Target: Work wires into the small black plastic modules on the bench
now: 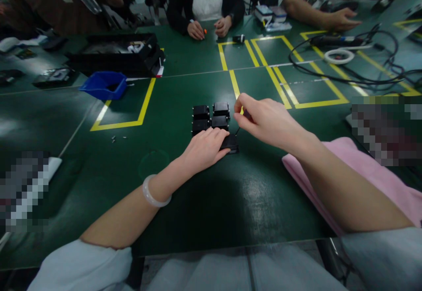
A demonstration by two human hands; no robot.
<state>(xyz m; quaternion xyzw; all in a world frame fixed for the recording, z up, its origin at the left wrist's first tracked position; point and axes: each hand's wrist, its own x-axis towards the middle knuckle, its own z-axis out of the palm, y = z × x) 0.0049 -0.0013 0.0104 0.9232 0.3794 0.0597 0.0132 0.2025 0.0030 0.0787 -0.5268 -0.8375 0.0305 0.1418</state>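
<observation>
Several small black blocks with silvery screw-like pins at their sides stand in rows on the green table. My left hand lies over the nearest blocks, its thumb and fingers holding a black block at the front right. Pinched in my right hand is a small screwdriver with a dark handle; its thin shaft slants down to the right end of that block. Whether the tip sits in a screw is too small to tell. Loose screws lie to the left.
A blue bin and stacked black trays stand at the back left. Pink cloth lies under my right forearm. Black cables and a white tape ring are at the right. Across the table, co-workers' hands rest near the far edge.
</observation>
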